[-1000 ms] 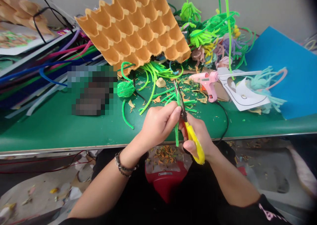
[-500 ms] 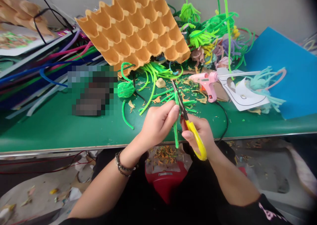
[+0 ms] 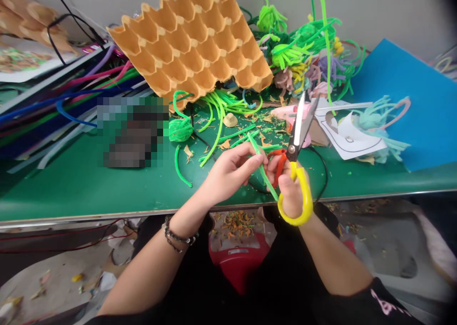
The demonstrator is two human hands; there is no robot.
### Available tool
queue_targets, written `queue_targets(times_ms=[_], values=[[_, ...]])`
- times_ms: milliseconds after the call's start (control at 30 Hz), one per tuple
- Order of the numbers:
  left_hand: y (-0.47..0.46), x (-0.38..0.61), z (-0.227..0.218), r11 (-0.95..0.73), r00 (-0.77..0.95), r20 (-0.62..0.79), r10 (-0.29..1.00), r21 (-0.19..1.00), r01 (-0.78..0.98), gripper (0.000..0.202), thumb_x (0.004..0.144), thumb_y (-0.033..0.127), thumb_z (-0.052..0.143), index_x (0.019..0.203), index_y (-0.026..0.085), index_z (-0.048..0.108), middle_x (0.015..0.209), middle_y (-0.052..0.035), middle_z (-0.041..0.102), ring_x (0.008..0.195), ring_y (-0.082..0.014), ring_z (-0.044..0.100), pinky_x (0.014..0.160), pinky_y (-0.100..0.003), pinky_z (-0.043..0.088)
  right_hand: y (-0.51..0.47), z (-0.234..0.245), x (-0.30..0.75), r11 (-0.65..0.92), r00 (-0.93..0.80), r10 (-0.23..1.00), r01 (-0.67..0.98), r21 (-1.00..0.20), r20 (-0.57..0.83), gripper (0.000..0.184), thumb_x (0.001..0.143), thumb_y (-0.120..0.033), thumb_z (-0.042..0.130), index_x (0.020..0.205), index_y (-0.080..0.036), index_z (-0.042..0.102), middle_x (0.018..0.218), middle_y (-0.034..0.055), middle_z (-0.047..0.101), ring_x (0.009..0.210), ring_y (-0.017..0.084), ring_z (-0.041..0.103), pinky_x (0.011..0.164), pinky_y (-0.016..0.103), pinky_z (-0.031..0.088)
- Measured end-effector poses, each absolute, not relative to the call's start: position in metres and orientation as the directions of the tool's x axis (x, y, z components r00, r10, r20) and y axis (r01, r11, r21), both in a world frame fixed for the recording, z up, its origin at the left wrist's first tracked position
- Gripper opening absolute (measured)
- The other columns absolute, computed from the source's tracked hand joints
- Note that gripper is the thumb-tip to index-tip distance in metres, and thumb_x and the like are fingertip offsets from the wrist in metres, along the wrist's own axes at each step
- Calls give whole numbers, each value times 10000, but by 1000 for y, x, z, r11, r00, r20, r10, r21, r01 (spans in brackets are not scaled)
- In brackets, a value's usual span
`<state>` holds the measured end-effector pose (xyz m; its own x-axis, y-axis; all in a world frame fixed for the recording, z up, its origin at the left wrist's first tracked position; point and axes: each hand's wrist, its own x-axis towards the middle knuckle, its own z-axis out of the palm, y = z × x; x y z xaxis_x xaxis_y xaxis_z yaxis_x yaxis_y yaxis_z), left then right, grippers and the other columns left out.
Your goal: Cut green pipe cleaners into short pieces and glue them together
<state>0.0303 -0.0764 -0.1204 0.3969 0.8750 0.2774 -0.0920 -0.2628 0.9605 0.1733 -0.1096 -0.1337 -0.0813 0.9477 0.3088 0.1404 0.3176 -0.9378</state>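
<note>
Between the thumb and fingers of my left hand (image 3: pixel 233 172) is a short green pipe cleaner (image 3: pixel 263 170), slanting down to the right. My right hand (image 3: pixel 291 187) holds scissors (image 3: pixel 306 196) with yellow and red handles. Their blades stand apart and point up, away from the pipe cleaner. Fingers of my right hand sit close to the pipe cleaner; whether they touch it I cannot tell. Beyond my hands, more cut green pieces (image 3: pixel 243 141) lie on the green table (image 3: pixel 150 191). A wound green ball (image 3: pixel 180 129) rests left of them, with a curved green piece (image 3: pixel 181 167) below it.
A cardboard egg tray (image 3: pixel 193 44) leans at the back. Behind the scissors lies a pink glue gun (image 3: pixel 283 114), partly hidden. Pipe-cleaner tassels (image 3: pixel 293 55) pile up beside a blue sheet (image 3: pixel 421 106) and a white paper cutout (image 3: pixel 367 139). A pixelated dark object (image 3: pixel 132 144) lies left.
The scissors have swung up and right, off the pipe cleaner, and their blades have parted. The pipe cleaner has tilted from upright to slanting. My left fingers have loosened from a fist into a pinch.
</note>
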Motion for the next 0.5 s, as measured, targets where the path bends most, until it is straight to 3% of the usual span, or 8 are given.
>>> queue_targets(times_ms=[100,233,400,500], values=[[-76,30,-119,-198,481,251,840,967,-159,189,868,282,443,764,149,528,703,0,576,486,-35,467,451,-158,405,-108,-130,172,246,1,969,102,-964,248,374,761,-590,499,743,-220,445,604,-7,437,468,112,417,425,291,371],[-79,28,-118,-36,659,177,731,974,-222,250,901,268,345,721,157,477,657,-5,552,559,-68,500,445,-164,391,-106,-125,172,210,16,978,15,-978,210,232,816,-444,478,761,-219,476,525,-29,435,425,110,440,420,289,386],[-82,28,-120,14,750,92,655,991,-134,254,904,243,323,734,155,491,554,37,426,490,-62,373,463,-191,340,-107,-124,175,137,-80,988,51,-989,132,221,792,-427,545,841,-214,511,540,-20,537,421,106,462,399,268,373],[-82,28,-121,20,769,86,633,992,-128,277,904,256,317,701,160,480,514,59,330,455,-60,299,487,-205,338,-106,-125,177,160,-92,984,99,-982,151,264,784,-473,560,817,-216,511,533,-32,520,387,85,412,392,262,362]])
